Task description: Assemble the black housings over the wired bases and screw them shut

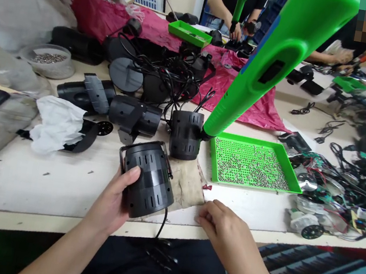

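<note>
My left hand [117,200] holds a black slotted cylindrical housing [150,180] with a metal bracket, tilted over the table's front edge; a cable hangs from its lower end. My right hand [220,219] is closed near the corner of a brown cloth [186,181], fingertips pressed together; what they hold, if anything, is too small to make out. Behind, a second black housing [186,135] stands on the cloth. A large green electric screwdriver [259,70] hangs slanted, its tip at that housing's right side. The green tray [257,165] of small screws lies to the right.
More black housings [134,114] and tangled cables lie behind, with a white crumpled bag [56,124] at left. A round tub [49,60] holds screws. Wired parts [324,210] pile up at right. Across the table, a person's hand [235,32] is near another green screwdriver [241,3].
</note>
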`<control>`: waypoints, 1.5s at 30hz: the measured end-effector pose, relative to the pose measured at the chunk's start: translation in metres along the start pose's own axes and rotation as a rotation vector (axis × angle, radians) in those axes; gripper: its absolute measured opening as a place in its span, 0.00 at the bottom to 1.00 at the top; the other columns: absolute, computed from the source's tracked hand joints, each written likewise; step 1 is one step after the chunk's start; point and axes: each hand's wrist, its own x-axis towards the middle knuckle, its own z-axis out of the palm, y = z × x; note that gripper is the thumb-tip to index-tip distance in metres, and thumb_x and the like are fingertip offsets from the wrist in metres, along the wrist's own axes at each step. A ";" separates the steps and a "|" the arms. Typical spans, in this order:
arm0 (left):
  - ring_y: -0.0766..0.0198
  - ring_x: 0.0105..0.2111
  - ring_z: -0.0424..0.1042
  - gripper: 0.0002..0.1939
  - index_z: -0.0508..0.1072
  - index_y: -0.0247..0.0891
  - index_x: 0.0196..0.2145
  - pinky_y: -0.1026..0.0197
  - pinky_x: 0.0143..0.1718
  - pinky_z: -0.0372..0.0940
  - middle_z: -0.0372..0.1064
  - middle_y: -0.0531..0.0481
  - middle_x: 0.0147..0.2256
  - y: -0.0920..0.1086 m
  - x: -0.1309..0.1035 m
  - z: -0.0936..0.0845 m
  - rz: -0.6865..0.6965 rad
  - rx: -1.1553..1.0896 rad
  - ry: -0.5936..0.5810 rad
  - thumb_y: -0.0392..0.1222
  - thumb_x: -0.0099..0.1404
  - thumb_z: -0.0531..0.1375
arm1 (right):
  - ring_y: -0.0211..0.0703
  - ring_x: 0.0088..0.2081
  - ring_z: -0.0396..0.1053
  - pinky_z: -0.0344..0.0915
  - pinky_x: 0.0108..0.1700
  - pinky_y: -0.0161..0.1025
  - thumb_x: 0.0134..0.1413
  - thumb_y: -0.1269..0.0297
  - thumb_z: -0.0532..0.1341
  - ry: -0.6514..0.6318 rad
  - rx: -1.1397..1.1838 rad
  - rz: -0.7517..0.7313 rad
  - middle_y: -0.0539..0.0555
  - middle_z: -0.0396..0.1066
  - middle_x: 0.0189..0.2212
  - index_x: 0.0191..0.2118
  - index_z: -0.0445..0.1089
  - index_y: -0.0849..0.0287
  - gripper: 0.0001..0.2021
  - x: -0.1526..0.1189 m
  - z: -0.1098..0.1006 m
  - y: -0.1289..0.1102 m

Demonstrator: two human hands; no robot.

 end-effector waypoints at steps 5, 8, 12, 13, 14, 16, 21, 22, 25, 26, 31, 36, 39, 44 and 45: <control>0.46 0.46 0.75 0.36 0.68 0.42 0.53 0.48 0.46 0.72 0.76 0.46 0.47 0.000 0.000 0.000 -0.015 -0.004 -0.001 0.49 0.47 0.72 | 0.46 0.37 0.71 0.65 0.38 0.43 0.64 0.65 0.51 0.068 0.101 -0.047 0.51 0.69 0.35 0.38 0.63 0.54 0.06 -0.009 -0.006 0.014; 0.47 0.46 0.75 0.35 0.68 0.42 0.52 0.49 0.46 0.72 0.76 0.46 0.45 0.000 0.000 0.000 -0.009 -0.008 0.009 0.49 0.47 0.72 | 0.45 0.36 0.71 0.64 0.37 0.42 0.64 0.66 0.50 0.061 0.068 -0.036 0.51 0.68 0.35 0.37 0.64 0.54 0.07 -0.011 -0.012 0.023; 0.48 0.44 0.76 0.37 0.69 0.43 0.51 0.50 0.44 0.73 0.77 0.47 0.44 0.000 -0.002 0.001 -0.006 -0.014 0.070 0.49 0.44 0.73 | 0.43 0.35 0.70 0.64 0.36 0.40 0.61 0.66 0.56 -0.017 0.072 -0.056 0.49 0.68 0.35 0.36 0.66 0.53 0.03 -0.009 -0.012 0.015; 0.47 0.44 0.76 0.38 0.69 0.43 0.51 0.50 0.44 0.74 0.77 0.47 0.44 0.000 -0.002 0.002 -0.006 -0.016 0.082 0.49 0.43 0.74 | 0.43 0.35 0.70 0.64 0.37 0.40 0.61 0.67 0.56 -0.035 0.067 -0.066 0.49 0.68 0.35 0.35 0.66 0.53 0.03 -0.006 -0.011 0.012; 0.47 0.45 0.76 0.38 0.69 0.43 0.51 0.50 0.43 0.74 0.77 0.47 0.45 0.001 -0.003 0.002 -0.008 -0.017 0.089 0.49 0.42 0.74 | 0.43 0.36 0.71 0.64 0.37 0.40 0.60 0.67 0.56 -0.044 0.052 -0.068 0.49 0.68 0.34 0.35 0.66 0.54 0.04 -0.004 -0.010 0.008; 0.46 0.46 0.75 0.39 0.69 0.43 0.51 0.49 0.44 0.73 0.76 0.46 0.47 0.001 -0.003 0.002 -0.019 -0.020 0.089 0.49 0.41 0.74 | 0.45 0.37 0.71 0.64 0.38 0.42 0.61 0.69 0.55 -0.034 -0.002 -0.047 0.50 0.69 0.34 0.33 0.67 0.55 0.06 0.002 -0.007 0.003; 0.45 0.48 0.74 0.39 0.67 0.44 0.53 0.47 0.46 0.72 0.73 0.46 0.51 0.001 -0.001 0.001 -0.050 -0.022 0.035 0.48 0.44 0.74 | 0.46 0.36 0.72 0.65 0.38 0.43 0.64 0.66 0.50 0.039 -0.039 -0.026 0.52 0.68 0.34 0.35 0.67 0.56 0.10 0.004 -0.007 0.011; 0.45 0.48 0.74 0.39 0.66 0.45 0.54 0.47 0.47 0.72 0.73 0.46 0.51 0.001 -0.001 0.000 -0.050 -0.020 0.026 0.48 0.45 0.73 | 0.46 0.36 0.72 0.65 0.39 0.43 0.65 0.66 0.49 0.054 -0.017 -0.036 0.52 0.68 0.34 0.35 0.67 0.56 0.11 0.002 -0.008 0.014; 0.45 0.49 0.73 0.39 0.66 0.45 0.54 0.46 0.47 0.72 0.74 0.47 0.51 0.001 -0.001 -0.002 -0.036 -0.015 0.014 0.48 0.46 0.73 | 0.45 0.37 0.71 0.65 0.39 0.42 0.65 0.65 0.49 0.070 0.041 -0.045 0.52 0.69 0.35 0.37 0.67 0.55 0.10 -0.005 -0.012 0.020; 0.45 0.49 0.73 0.38 0.66 0.45 0.54 0.46 0.48 0.71 0.74 0.47 0.50 0.001 -0.001 -0.002 -0.032 -0.013 0.015 0.48 0.46 0.73 | 0.44 0.37 0.71 0.65 0.38 0.42 0.64 0.66 0.51 0.058 0.057 -0.046 0.51 0.69 0.36 0.38 0.67 0.55 0.08 -0.006 -0.012 0.019; 0.45 0.52 0.71 0.38 0.67 0.44 0.54 0.49 0.48 0.71 0.75 0.46 0.49 0.002 -0.001 -0.001 -0.043 -0.009 0.010 0.49 0.45 0.73 | 0.40 0.36 0.70 0.64 0.38 0.38 0.60 0.70 0.56 -0.038 0.081 -0.108 0.48 0.69 0.35 0.35 0.68 0.54 0.06 0.001 -0.010 0.006; 0.47 0.48 0.74 0.36 0.67 0.44 0.54 0.51 0.44 0.73 0.76 0.46 0.47 0.001 -0.004 0.005 -0.005 0.000 0.036 0.48 0.49 0.71 | 0.42 0.33 0.68 0.64 0.36 0.39 0.60 0.74 0.51 0.050 0.038 -0.146 0.51 0.67 0.32 0.32 0.63 0.56 0.08 0.006 -0.006 0.003; 0.49 0.44 0.75 0.36 0.65 0.45 0.56 0.52 0.41 0.74 0.76 0.47 0.43 -0.002 -0.006 0.008 0.047 0.054 0.053 0.48 0.51 0.70 | 0.40 0.33 0.68 0.65 0.35 0.38 0.63 0.71 0.50 0.212 0.194 -0.238 0.52 0.67 0.32 0.35 0.61 0.56 0.07 0.004 -0.007 0.001; 0.49 0.46 0.74 0.38 0.61 0.50 0.58 0.51 0.41 0.73 0.72 0.47 0.47 -0.004 -0.006 0.011 0.134 0.109 0.012 0.48 0.51 0.70 | 0.38 0.38 0.69 0.66 0.39 0.34 0.64 0.69 0.53 0.398 0.431 -0.394 0.51 0.68 0.35 0.41 0.63 0.53 0.04 0.008 -0.007 -0.030; 0.49 0.46 0.73 0.38 0.61 0.49 0.58 0.51 0.42 0.73 0.72 0.46 0.48 -0.004 -0.007 0.011 0.141 0.116 0.013 0.48 0.52 0.70 | 0.38 0.38 0.69 0.66 0.39 0.34 0.64 0.69 0.53 0.415 0.439 -0.398 0.51 0.68 0.35 0.42 0.62 0.53 0.04 0.011 -0.007 -0.038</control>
